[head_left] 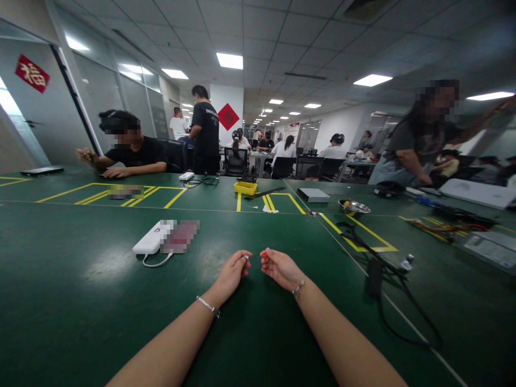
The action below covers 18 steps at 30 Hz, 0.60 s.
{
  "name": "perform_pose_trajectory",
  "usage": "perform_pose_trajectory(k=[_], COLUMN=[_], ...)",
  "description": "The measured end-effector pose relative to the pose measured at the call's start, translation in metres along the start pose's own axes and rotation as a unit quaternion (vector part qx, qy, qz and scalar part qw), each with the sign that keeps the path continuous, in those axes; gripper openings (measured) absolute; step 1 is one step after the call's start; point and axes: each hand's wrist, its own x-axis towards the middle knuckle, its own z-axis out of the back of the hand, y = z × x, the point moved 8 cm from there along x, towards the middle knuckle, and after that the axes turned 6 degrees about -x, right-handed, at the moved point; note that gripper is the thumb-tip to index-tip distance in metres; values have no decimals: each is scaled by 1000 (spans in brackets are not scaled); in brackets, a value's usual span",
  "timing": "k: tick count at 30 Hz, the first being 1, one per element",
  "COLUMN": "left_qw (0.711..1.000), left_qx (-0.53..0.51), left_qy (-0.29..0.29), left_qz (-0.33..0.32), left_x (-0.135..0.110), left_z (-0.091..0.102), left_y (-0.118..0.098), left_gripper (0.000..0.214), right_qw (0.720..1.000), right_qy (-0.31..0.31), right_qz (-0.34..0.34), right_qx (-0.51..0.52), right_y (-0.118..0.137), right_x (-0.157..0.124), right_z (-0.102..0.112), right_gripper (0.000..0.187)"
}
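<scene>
Both my forearms rest on the green table [80,301], hands close together near the middle. My left hand [233,272] is curled, its fingertips pinched on a tiny pale piece I cannot make out. My right hand [279,267] is also curled, thumb and forefinger pinching a small orange piece [263,252]. The two hands' fingertips are a few centimetres apart. Each wrist wears a thin bracelet.
A white power bank [151,239] with a cable lies ahead left. A black cable and device [374,277] lie to the right. Further off are a yellow tray [245,187], a metal dish [353,207] and a grey box [313,195]. Other people sit or stand around the table's far side.
</scene>
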Motion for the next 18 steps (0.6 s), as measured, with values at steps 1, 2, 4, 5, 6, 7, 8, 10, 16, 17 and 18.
perform_pose_trajectory(k=[1, 2, 4, 5, 6, 7, 8, 10, 16, 17, 18], left_qw=[1000, 1000, 1000, 1000, 999, 999, 999, 998, 998, 997, 997], left_qx=[4, 8, 18, 25, 32, 39, 46, 51, 52, 58, 65], left_qy=[3, 5, 5, 4, 2, -1, -3, -4, -5, -4, 1], left_qz=[0, 0, -2, -5, -9, -15, -22, -33, -41, -42, -42], left_x=[0, -1, -1, -1, -1, 0, 0, 0, 0, -1, 0], left_z=[-1, -1, -2, -2, -1, -1, 0, 0, 0, 0, -1], left_y=[-1, -2, -3, -3, -3, -3, -3, -2, -3, -4, -4], left_gripper=[20, 20, 19, 19, 18, 18, 18, 20, 19, 17, 16], right_qw=[1000, 1000, 1000, 1000, 1000, 1000, 1000, 1000, 1000, 1000, 1000], right_qy=[-1, -1, 0, 1, 3, 5, 7, 8, -2, -4, -6], right_qz=[1, 4, 9, 11, 13, 15, 16, 18, 12, 10, 8], right_qx=[-1, -1, -3, -3, -3, -2, -2, -2, -7, -8, -7], right_y=[0, 0, 0, 0, 0, 0, 0, 0, 1, 1, 1], right_x=[0, 0, 0, 0, 0, 0, 0, 0, -1, -1, -1], right_z=[0, 1, 1, 1, 1, 2, 2, 2, 2, 2, 2], right_gripper=[20, 18, 19, 21, 22, 22, 22, 22, 23, 23, 23])
